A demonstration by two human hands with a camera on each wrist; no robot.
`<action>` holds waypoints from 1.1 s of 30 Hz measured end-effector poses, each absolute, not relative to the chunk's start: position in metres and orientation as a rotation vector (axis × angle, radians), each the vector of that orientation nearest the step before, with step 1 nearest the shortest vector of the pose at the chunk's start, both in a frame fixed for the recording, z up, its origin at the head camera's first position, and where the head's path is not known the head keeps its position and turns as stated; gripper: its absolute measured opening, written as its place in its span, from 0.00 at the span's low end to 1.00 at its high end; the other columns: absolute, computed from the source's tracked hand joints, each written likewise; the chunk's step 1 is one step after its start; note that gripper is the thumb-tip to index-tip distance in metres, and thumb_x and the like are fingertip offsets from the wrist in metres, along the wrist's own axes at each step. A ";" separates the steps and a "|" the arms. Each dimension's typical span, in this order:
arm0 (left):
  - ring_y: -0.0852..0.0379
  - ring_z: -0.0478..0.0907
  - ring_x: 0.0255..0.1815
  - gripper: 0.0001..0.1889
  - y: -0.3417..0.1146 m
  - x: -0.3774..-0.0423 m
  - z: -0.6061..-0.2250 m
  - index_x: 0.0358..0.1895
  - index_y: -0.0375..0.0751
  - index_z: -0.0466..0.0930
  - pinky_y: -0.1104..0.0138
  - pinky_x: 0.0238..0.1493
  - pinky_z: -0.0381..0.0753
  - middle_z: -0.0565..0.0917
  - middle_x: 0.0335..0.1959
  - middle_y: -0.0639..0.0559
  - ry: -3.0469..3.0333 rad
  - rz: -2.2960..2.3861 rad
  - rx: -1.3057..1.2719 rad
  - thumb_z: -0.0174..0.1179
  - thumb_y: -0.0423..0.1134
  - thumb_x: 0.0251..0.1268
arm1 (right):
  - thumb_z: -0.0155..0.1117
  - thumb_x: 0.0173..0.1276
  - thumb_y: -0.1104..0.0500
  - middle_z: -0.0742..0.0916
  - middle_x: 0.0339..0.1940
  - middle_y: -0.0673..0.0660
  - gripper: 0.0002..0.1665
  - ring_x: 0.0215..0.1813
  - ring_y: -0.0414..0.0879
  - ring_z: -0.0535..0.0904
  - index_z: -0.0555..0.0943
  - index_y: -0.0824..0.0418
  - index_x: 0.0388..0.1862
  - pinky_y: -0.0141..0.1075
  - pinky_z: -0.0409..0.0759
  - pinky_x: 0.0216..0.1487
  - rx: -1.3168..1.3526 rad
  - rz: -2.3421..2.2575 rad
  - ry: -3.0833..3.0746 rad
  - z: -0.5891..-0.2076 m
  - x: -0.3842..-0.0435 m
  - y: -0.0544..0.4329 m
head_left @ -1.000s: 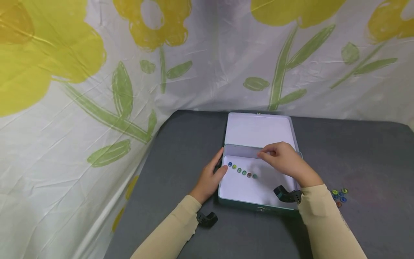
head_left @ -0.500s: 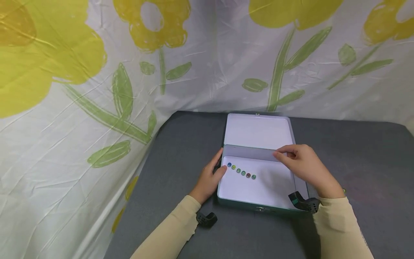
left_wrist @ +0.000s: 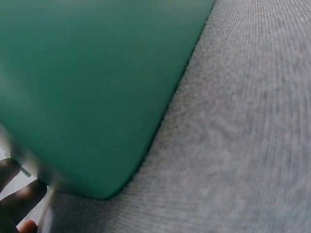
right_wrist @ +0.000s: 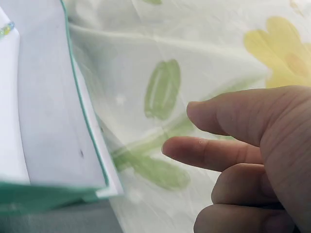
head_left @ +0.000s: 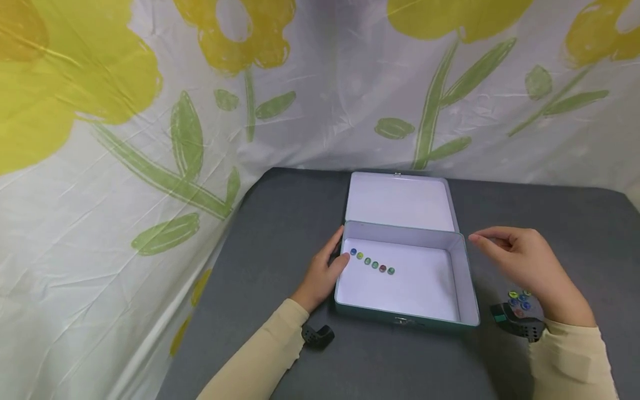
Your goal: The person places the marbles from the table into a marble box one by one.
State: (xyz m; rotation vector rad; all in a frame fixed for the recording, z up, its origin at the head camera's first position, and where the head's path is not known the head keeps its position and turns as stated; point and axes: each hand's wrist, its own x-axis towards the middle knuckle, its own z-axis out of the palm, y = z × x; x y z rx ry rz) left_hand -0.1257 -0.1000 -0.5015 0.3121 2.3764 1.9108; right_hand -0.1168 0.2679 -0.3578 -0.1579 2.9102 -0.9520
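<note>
An open green tin box with a white inside stands on the grey table, its lid folded back. My left hand holds the box's left wall, thumb over the rim and fingers along the outside. The left wrist view shows fingertips against the green side. Several small glass marbles lie in a slanting row on the box floor. My right hand hovers right of the box, thumb and forefinger apart with nothing between them, other fingers loosely curled.
A loose group of glass marbles lies on the table right of the box, partly hidden by the right wrist's camera. A white cloth with yellow flowers hangs behind and to the left.
My right hand has moved right, from above the inside of the box to beyond its right wall. My left hand and the row of marbles have stayed in place.
</note>
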 end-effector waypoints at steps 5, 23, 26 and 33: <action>0.52 0.57 0.84 0.34 -0.101 -0.126 -0.500 0.86 0.60 0.55 0.45 0.81 0.56 0.62 0.84 0.55 2.381 1.895 0.319 0.52 0.46 0.81 | 0.60 0.81 0.40 0.65 0.15 0.48 0.31 0.22 0.45 0.63 0.85 0.66 0.61 0.38 0.62 0.26 -0.040 -0.941 2.930 -0.361 -0.108 0.288; 0.58 0.57 0.84 0.34 -0.100 -0.128 -0.502 0.85 0.64 0.55 0.49 0.82 0.56 0.61 0.83 0.60 2.416 1.855 0.277 0.52 0.49 0.79 | 0.59 0.83 0.49 0.67 0.14 0.51 0.28 0.16 0.43 0.57 0.84 0.74 0.59 0.39 0.58 0.18 0.070 -0.746 2.995 -0.415 -0.076 0.330; 0.56 0.57 0.84 0.34 -0.100 -0.127 -0.500 0.85 0.64 0.56 0.48 0.82 0.55 0.61 0.84 0.59 2.408 1.865 0.270 0.52 0.48 0.80 | 0.60 0.82 0.52 0.66 0.15 0.51 0.25 0.16 0.43 0.57 0.84 0.75 0.58 0.39 0.58 0.17 0.097 -0.726 3.002 -0.419 -0.073 0.333; 0.56 0.57 0.84 0.34 -0.100 -0.127 -0.500 0.85 0.62 0.55 0.48 0.82 0.56 0.61 0.84 0.59 2.406 1.860 0.274 0.52 0.48 0.80 | 0.63 0.80 0.55 0.68 0.16 0.51 0.23 0.17 0.43 0.59 0.84 0.77 0.54 0.38 0.59 0.19 0.191 -0.673 2.971 -0.431 -0.068 0.344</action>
